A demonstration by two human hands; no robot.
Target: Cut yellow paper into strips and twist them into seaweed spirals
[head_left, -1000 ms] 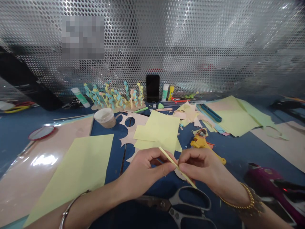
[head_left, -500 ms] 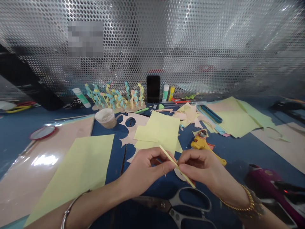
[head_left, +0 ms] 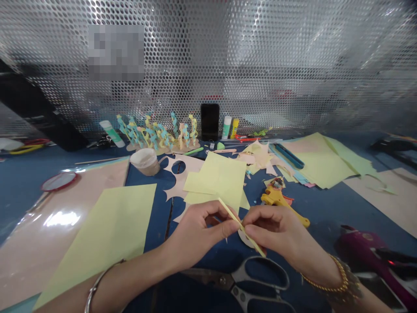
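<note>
A narrow strip of yellow paper (head_left: 229,212) slants between my two hands, its upper end to the left and its lower end to the right. My left hand (head_left: 205,228) pinches it near the middle between thumb and fingers. Close beside it, my right hand (head_left: 276,228) pinches the strip lower down. Partly hidden beneath the fingers is a pale paper disc (head_left: 245,240) on the table. Large scissors (head_left: 239,278) lie just below both hands, handles to the right. Beyond the hands, yellow paper sheets (head_left: 224,174) rest on a pink sheet with round cut-outs (head_left: 177,180).
A white tub (head_left: 145,161) stands left of centre, before curly paper pieces on a base (head_left: 159,134). A phone (head_left: 210,121) leans at the back near glue sticks (head_left: 227,127). Right lie a yellow glue gun (head_left: 280,200) and a purple tool (head_left: 368,248). Yellow paper (head_left: 107,230) lies left.
Both hands stay in nearly the same place, still pinching the yellow paper strip. The strip and fingers have shifted only very slightly.
</note>
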